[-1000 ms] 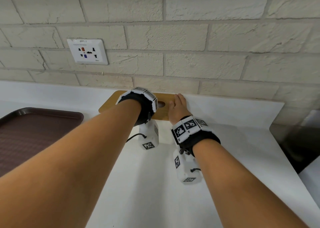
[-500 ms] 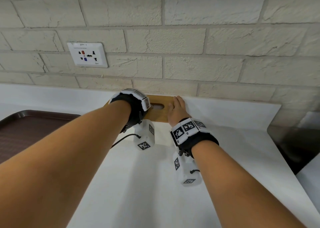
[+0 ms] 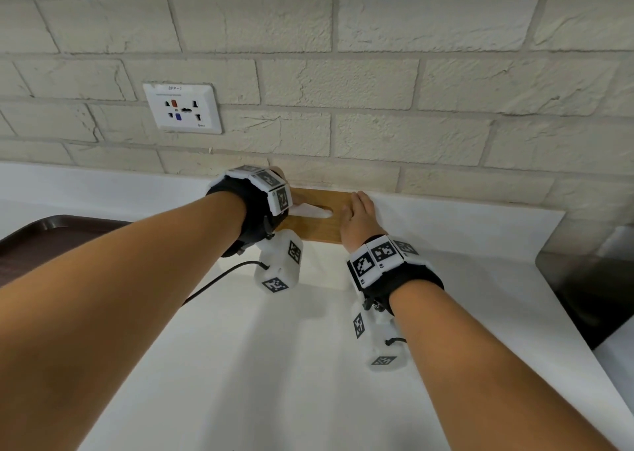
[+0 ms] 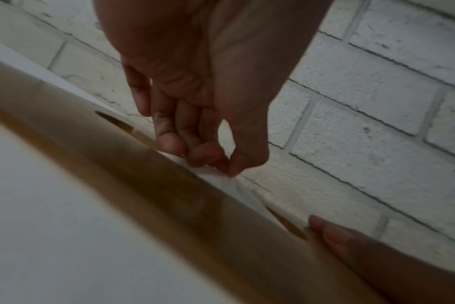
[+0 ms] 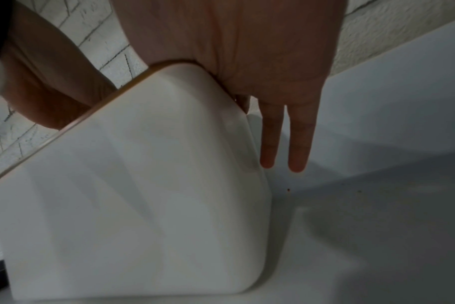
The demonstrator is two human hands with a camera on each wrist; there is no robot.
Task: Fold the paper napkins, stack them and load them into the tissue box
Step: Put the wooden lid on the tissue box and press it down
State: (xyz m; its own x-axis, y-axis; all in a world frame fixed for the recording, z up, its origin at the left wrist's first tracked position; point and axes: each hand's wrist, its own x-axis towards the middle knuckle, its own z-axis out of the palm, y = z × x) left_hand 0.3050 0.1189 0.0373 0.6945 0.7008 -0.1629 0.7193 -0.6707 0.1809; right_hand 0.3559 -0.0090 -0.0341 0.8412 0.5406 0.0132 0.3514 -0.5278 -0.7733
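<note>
A tissue box with a white body and a wooden lid stands against the brick wall. A white napkin sticks out of the lid's slot. My left hand pinches this napkin between thumb and fingertips just above the slot; in the head view the wrist band hides most of that hand. My right hand rests flat on the lid's right end, and its straight fingers hang over the box's side.
The box sits on a white counter. A brown tray lies at the left edge. A wall socket is above and left of the box. A dark object sits beyond the counter's right end.
The slot was dark and empty before; now a white napkin shows in it, pinched by my left hand, which has lifted slightly. My right hand has stayed on the lid.
</note>
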